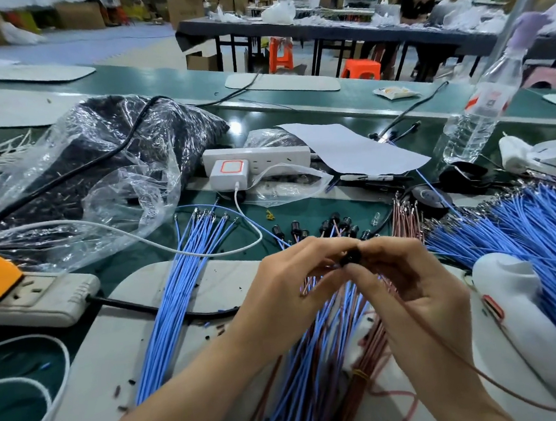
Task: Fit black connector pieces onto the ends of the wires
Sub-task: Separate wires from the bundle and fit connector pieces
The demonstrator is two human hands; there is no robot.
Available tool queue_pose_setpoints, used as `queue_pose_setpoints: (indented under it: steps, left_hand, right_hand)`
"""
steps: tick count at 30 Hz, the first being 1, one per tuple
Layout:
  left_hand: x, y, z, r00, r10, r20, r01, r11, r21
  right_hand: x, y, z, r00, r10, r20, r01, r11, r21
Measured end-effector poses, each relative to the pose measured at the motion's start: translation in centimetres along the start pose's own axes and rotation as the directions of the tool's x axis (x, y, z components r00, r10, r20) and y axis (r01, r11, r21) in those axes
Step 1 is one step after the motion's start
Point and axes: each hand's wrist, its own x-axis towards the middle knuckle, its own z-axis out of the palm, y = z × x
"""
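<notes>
both hands pinch one black connector (349, 257) mid-bench: left hand (289, 289), right hand (412, 282). tiny, light, rigid; wire floppy (hold near tip).

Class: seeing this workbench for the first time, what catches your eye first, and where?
Thin blue wires fan across the green bench, densest far right. At centre, the left hand and right hand pinch a black connector piece. A crinkled clear plastic bag of dark parts sits back left.

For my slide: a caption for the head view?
Left hand and right hand pinch a black connector above blue wires.
</notes>
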Motion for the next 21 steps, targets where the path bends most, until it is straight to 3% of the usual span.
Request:
queue_pose_setpoints:
  steps: [4,12,21]
  left_hand:
    - [0.0,-0.3,-0.2,1.000,-0.023,-0.016,0.023,0.999,0.040]
    - [-0.2,-0.7,-0.1,0.998,-0.068,-0.008,0.069,0.997,0.026]
    - [0.0,-0.5,-0.2,1.000,-0.023,0.001,0.023,0.991,0.130]
  right_hand:
    - [0.3,-0.3,-0.1,0.997,0.000,-0.078,0.006,0.996,0.086]
    - [-0.1,-1.3,0.3,0.977,-0.162,-0.138,0.180,0.975,0.127]
    - [0.0,-0.7,0.1,0.958,-0.244,-0.153,0.247,0.969,-0.002]
